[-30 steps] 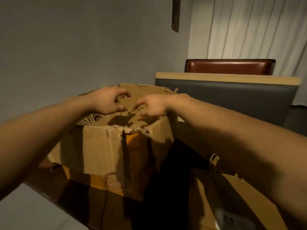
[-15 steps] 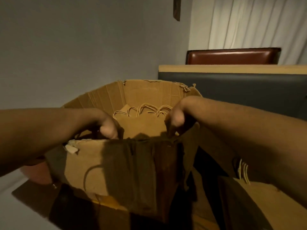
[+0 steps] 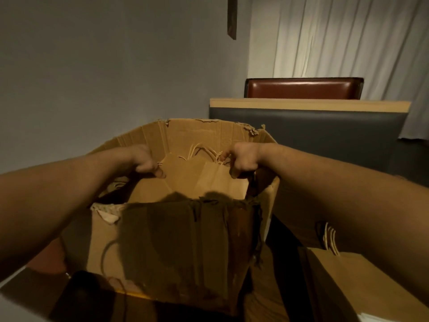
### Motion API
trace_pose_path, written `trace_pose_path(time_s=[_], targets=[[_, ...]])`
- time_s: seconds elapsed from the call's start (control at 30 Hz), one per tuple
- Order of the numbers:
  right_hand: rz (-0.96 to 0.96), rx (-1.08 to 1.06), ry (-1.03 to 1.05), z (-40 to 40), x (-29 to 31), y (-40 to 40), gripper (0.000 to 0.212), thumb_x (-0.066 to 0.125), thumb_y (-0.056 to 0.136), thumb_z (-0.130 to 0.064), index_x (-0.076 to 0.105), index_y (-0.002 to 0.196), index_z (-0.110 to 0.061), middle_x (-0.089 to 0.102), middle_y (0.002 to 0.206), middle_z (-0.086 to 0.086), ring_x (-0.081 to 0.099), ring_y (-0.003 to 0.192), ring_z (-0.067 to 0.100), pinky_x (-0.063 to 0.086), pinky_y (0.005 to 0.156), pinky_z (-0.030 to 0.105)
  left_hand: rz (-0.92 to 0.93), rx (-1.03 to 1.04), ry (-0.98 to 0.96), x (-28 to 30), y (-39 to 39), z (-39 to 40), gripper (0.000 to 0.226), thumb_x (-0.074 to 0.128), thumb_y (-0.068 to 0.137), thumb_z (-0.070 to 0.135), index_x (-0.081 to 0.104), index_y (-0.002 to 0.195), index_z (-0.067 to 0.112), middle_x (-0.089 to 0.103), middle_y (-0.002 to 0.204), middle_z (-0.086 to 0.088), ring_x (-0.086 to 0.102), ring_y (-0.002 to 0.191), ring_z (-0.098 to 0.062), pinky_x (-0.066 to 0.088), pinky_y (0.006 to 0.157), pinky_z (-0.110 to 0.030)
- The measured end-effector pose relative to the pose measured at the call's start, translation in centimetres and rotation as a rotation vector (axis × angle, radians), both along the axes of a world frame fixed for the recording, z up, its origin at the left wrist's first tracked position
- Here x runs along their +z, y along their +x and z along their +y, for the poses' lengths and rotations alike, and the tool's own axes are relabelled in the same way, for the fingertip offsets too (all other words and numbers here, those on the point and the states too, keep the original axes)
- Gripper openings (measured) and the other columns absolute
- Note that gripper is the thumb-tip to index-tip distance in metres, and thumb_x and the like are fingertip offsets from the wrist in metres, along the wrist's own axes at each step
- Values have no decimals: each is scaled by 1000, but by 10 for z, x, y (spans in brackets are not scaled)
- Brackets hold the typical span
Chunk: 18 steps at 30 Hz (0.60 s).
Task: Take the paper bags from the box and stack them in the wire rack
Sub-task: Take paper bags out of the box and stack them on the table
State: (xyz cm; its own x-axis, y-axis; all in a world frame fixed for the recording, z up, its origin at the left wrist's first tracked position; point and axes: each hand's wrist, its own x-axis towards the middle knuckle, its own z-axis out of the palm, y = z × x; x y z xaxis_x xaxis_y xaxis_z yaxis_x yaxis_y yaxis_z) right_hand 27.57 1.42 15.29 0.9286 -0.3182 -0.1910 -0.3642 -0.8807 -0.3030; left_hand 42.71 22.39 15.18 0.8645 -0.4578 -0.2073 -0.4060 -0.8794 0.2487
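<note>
**Q:** What does the head view show just now?

**A:** I am looking down into a torn cardboard box on a dark tabletop. My left hand is at the left side of a bundle of paper bags standing inside the box. My right hand is at the bundle's right side. The fingers of both hands are curled and clamped on the bags' upper edges. Twisted paper handles stick up behind the bundle.

**Q:** What has just changed?

**A:** A second ago both hands were close together over the box opening, picking at the handles. Half a second ago they had dropped inside and spread apart. Now the bundle sits a little higher between them and tilts toward me, with more brown paper showing above the near wall.

**Q:** What does that mean for the task?

**A:** I judge that the bundle is gripped and the lift has begun, but the bags are not yet clear of the box.

**Q:** And the wire rack?

**A:** I cannot see it. At lower right, more brown bags with pale handles lie near my right forearm; what holds them is hidden.
</note>
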Motion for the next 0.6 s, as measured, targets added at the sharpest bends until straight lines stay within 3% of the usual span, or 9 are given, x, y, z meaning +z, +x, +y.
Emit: trace_pose_path(time_s=[0.07,0.1,0.23,0.33,0.4,0.5,0.57,0.6], targets=[[-87,18,66,0,1,-3,57,59,93,3,48,144,-19,58,114,5,59,90,16,50,67,19,21,16,-52,3,-2,2,55,81,81,31,62,121,-2,63,121,-15,60,107,-33,48,90,-36],[-157,30,74,1,2,-5,55,56,93,4,49,142,-20,57,114,4,57,89,15,49,67,18,21,3,-40,3,-3,3,52,80,82,27,62,122,-2,64,121,-14,60,110,-33,48,92,-37],[-376,46,108,4,4,-8,70,62,87,8,45,145,-26,54,125,1,57,112,19,55,87,31,-101,-35,-28,4,-9,6,31,78,81,18,68,105,2,68,98,-12,64,90,-28,53,73,-34],[-131,13,155,4,2,-13,80,62,88,7,31,154,-26,55,130,9,58,111,26,54,80,32,-81,-63,-179,5,-12,6,25,78,83,17,63,100,7,65,92,-9,60,80,-22,46,65,-31],[41,21,74,2,-2,-15,77,64,88,6,35,152,-26,51,137,10,57,111,27,53,76,34,-17,-102,-304,6,-14,5,17,76,85,15,63,95,9,65,83,-8,59,71,-20,45,59,-29],[-96,56,-47,2,1,-13,71,62,88,5,41,148,-27,51,138,8,56,116,27,56,88,38,51,-130,-449,10,-12,9,20,73,89,22,59,77,14,53,62,-2,46,54,-16,36,50,-25],[-226,60,-63,2,3,-12,63,59,90,1,44,143,-28,55,132,4,56,116,26,54,92,39,130,-148,-562,12,-10,9,21,70,91,22,61,72,18,55,69,-3,49,66,-18,40,62,-28],[-259,70,-56,2,2,-11,56,59,91,-1,46,139,-27,56,128,3,57,114,25,54,93,40,191,-145,-619,12,-7,9,18,67,92,21,66,74,20,61,81,-4,55,81,-21,43,76,-31]])
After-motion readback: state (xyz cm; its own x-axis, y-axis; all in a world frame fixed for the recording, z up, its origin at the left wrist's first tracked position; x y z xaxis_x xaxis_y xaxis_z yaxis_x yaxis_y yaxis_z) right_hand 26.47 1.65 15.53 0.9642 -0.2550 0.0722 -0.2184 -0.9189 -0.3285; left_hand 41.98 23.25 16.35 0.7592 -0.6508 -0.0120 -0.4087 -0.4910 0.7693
